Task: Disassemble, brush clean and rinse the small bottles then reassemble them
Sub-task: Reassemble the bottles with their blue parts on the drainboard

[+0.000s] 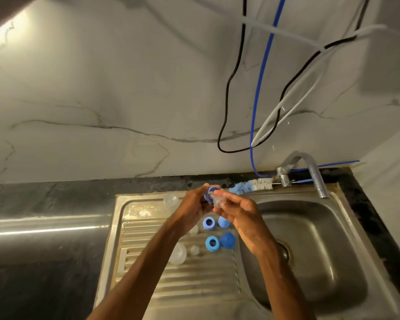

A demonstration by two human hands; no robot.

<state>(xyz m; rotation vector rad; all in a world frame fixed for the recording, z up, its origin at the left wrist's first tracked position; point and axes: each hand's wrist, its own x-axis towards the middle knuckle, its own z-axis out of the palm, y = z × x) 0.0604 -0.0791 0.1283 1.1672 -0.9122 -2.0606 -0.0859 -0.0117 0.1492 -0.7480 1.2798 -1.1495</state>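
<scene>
**Both hands meeting on one bottle piece above the drainboard**

We are pinching a blue ring in our left hand, fingers curled closed around it. Our right hand is gripping a clear teat at the fingertips, pressed against the ring. Below, on the drainboard, two more blue rings, two blue caps and clear parts are lying apart. The brush is resting behind the sink.

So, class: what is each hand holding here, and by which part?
The left hand grips a blue ring by its rim; the right hand pinches a clear teat at its tip end, at the ring.
</scene>
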